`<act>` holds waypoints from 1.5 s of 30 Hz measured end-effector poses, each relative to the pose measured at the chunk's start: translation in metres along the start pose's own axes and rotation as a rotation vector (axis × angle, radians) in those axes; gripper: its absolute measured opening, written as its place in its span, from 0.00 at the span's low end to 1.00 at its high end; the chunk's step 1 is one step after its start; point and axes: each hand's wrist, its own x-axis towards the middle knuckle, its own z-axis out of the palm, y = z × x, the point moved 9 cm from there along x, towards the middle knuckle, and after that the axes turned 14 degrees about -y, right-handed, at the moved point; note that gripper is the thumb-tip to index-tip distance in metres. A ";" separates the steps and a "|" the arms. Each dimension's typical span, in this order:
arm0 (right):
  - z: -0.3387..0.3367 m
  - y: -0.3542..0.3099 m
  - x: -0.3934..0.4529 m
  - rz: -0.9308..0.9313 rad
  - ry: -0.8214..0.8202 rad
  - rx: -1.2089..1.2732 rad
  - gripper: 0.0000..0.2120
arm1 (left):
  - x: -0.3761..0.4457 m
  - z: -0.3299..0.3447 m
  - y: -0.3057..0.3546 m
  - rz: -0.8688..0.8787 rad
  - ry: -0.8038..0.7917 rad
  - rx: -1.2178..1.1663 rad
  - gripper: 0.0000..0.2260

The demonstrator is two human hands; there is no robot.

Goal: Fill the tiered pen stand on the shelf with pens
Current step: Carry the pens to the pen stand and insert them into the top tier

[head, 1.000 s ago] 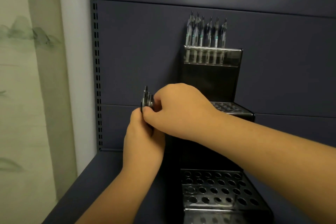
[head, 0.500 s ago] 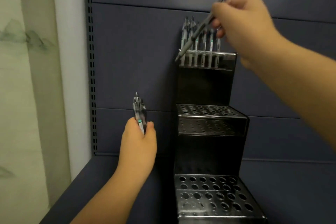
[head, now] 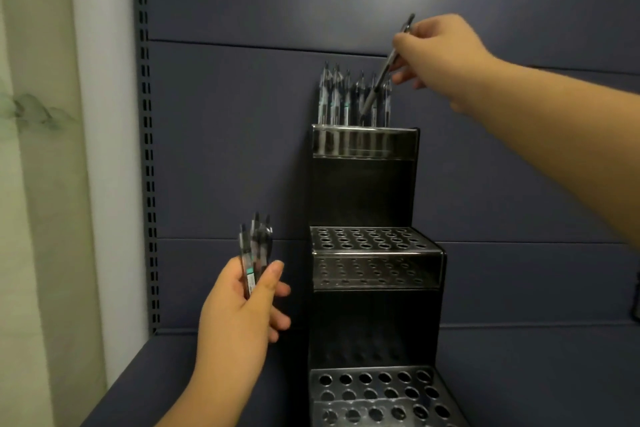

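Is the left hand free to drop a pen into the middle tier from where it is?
Probably yes. The left hand holds spare pens just beside the middle tier, whose holes look empty, and nothing stands between them.

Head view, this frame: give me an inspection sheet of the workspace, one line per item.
Surface: dark blue shelf, stand on it.
Job's things: black tiered pen stand; top tier holds a row of upright pens; middle tier and bottom tier show only vacant holes.
Clutter: nothing seen.
Grippers: right hand pinches one tilted pen, tip down among the top-tier pens; left hand grips a bundle of pens.
Cables: nothing seen.
Surroundings: slotted upright, blue back panels, pale wall at left.
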 end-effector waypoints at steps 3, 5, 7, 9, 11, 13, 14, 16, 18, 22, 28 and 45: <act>0.010 -0.008 0.009 -0.007 -0.074 -0.068 0.12 | 0.000 -0.001 -0.004 -0.024 0.013 -0.022 0.08; 0.015 -0.012 0.014 0.001 -0.115 -0.095 0.13 | 0.001 -0.002 -0.005 -0.038 0.017 -0.044 0.08; 0.021 -0.015 0.020 0.011 -0.155 -0.137 0.14 | 0.003 -0.003 -0.008 -0.047 0.012 -0.031 0.06; 0.028 -0.018 0.024 0.020 -0.206 -0.203 0.14 | 0.005 -0.003 -0.011 -0.056 0.009 0.028 0.07; 0.033 -0.019 0.029 0.036 -0.244 -0.254 0.14 | 0.006 -0.004 -0.014 -0.064 0.013 0.065 0.08; 0.040 -0.019 0.032 0.064 -0.301 -0.292 0.13 | 0.006 -0.004 -0.015 -0.065 0.017 0.100 0.08; 0.047 -0.017 0.031 0.086 -0.357 -0.309 0.12 | 0.005 -0.004 -0.013 -0.068 0.020 0.133 0.08; 0.061 -0.012 0.028 0.142 -0.467 -0.334 0.10 | 0.006 -0.005 -0.012 -0.071 0.023 0.191 0.06; 0.071 -0.004 0.024 0.198 -0.523 -0.348 0.08 | 0.008 -0.006 -0.015 -0.075 0.022 0.195 0.06; 0.075 0.006 0.025 0.247 -0.491 -0.337 0.10 | 0.009 -0.001 -0.022 -0.084 -0.010 0.146 0.06; 0.075 0.011 0.022 0.261 -0.460 -0.313 0.11 | 0.007 0.006 -0.024 -0.110 -0.033 -0.004 0.04; 0.145 -0.040 -0.125 -0.462 -0.392 -0.549 0.10 | -0.001 0.007 -0.003 0.001 -0.055 0.008 0.12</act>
